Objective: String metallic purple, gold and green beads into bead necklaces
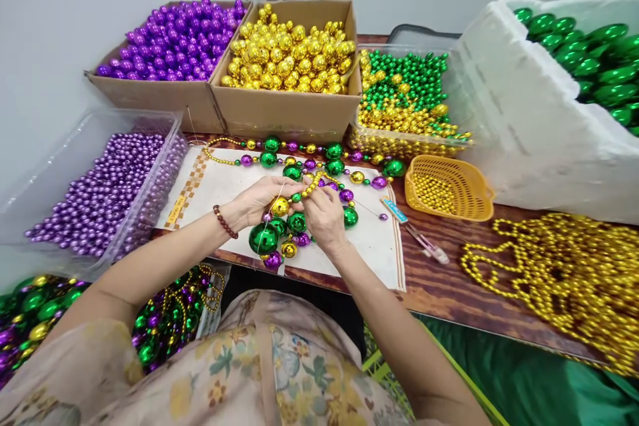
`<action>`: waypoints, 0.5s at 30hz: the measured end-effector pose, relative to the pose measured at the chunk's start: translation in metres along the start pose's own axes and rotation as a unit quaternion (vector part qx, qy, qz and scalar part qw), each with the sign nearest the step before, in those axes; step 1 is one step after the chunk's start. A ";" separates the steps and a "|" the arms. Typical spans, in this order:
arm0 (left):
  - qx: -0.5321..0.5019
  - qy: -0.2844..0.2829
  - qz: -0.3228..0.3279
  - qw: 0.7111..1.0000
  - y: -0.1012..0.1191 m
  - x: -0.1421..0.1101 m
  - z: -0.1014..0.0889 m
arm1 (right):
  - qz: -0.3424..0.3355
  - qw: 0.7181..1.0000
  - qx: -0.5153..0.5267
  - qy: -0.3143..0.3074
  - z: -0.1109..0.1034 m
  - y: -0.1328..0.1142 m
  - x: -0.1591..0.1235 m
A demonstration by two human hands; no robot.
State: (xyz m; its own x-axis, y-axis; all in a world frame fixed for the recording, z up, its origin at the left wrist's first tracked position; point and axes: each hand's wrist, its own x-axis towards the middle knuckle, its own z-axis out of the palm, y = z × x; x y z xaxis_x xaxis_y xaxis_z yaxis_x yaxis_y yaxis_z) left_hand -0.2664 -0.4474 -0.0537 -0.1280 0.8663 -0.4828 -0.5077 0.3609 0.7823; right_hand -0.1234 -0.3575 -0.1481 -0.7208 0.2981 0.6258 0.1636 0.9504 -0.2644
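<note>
Both my hands meet over a white cloth (372, 256) on the table, pinching a strand of beads between them. My left hand (262, 200) is closed on the bead strand (298, 198), its fingertips next to small gold and green beads. My right hand (324, 216) is closed on the same strand, where a loop of small gold beads passes over the fingers. Large green, gold and purple balls (263, 238) hang or lie under the hands; which of these I cannot tell. A thin pale thread trails below my left hand. Behind the hands lies a finished-looking bead necklace (272, 144) across the cloth.
Boxes of purple beads (180, 40) and gold beads (287, 56) stand at the back. A tub of lilac beads (107, 193) is at left. On the right are a yellow basket (449, 210), small snips (426, 244), gold bead chains (564, 279) and a foam box (499, 113).
</note>
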 end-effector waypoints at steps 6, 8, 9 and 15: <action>0.065 0.133 0.132 0.980 -0.013 -0.002 -0.001 | -0.028 0.995 0.061 -0.074 0.008 -0.001 -0.014; 0.089 0.175 0.173 0.965 -0.018 -0.001 -0.005 | -0.031 0.990 0.100 -0.096 -0.001 -0.005 -0.016; 0.100 0.188 0.187 0.959 -0.021 -0.002 -0.007 | -0.015 0.989 0.116 -0.095 -0.008 -0.008 -0.014; 0.165 0.213 0.239 0.933 -0.036 -0.004 -0.017 | 0.176 0.966 0.149 -0.115 -0.040 -0.035 0.017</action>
State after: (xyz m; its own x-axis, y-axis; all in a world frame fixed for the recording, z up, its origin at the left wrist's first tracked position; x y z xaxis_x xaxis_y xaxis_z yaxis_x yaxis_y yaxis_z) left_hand -0.2618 -0.4699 -0.0866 -0.6347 0.7655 -0.1051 -0.0252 0.1154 0.9930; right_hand -0.1146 -0.3820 -0.0989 -0.7925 0.5376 0.2881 0.2491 0.7164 -0.6517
